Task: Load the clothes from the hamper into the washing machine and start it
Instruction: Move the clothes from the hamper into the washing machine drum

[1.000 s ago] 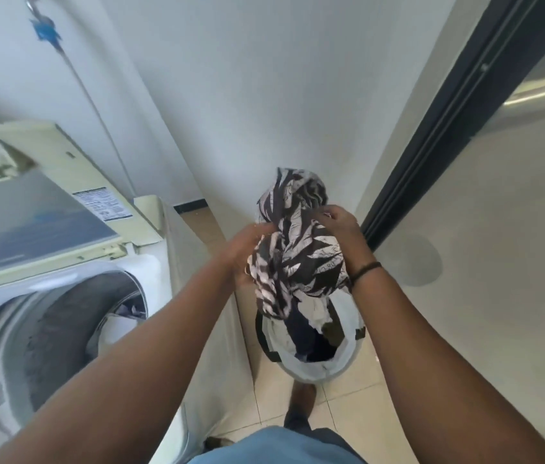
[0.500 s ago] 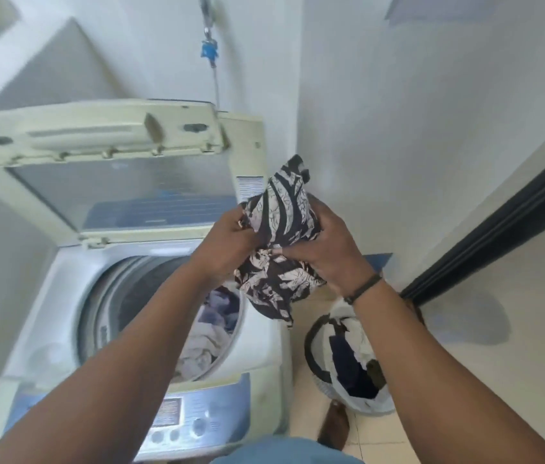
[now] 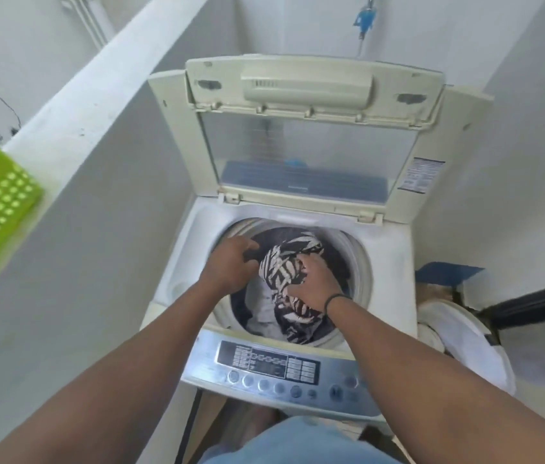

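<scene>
Right hand (image 3: 311, 283) gripping the zebra-print garment (image 3: 284, 269) inside the washing machine (image 3: 388, 262) drum, left hand (image 3: 231, 266) beside it with curled fingers, grasp indeterminate; hamper (image 3: 465, 343) right of the right forearm.

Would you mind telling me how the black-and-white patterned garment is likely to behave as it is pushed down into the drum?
The garment is probably floppy: it bunches and folds between the left hand and right hand. It looks light, thin cloth. It will likely slump onto the clothes below in the drum rather than hold a shape.
</scene>
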